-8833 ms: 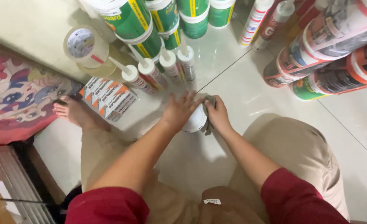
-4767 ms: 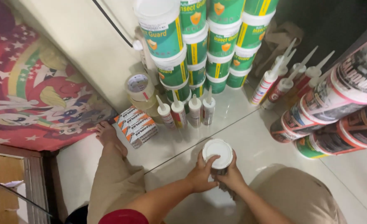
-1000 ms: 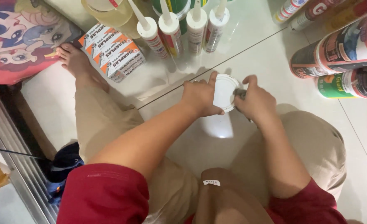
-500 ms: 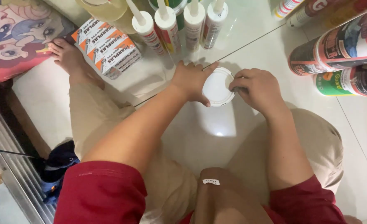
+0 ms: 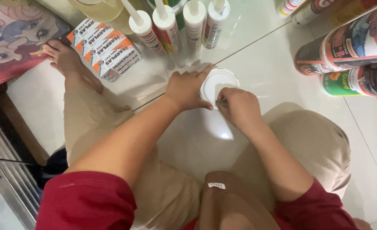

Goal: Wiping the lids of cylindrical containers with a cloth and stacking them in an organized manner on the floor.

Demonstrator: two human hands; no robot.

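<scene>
Sitting on a glossy tiled floor (image 5: 282,72), a person now has the round white tub (image 5: 218,83) lid-up; a second ago it was tilted. The left hand (image 5: 187,89) grips its side; the right hand (image 5: 238,108) pinches a small metal tool (image 5: 221,102) at the rim.

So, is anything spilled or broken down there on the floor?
Nothing spilled or broken shows. The left hand steadies a round white plastic lid while the right hand presses a thin metal tool at its rim. The white sealant tubes stand upright.
</scene>
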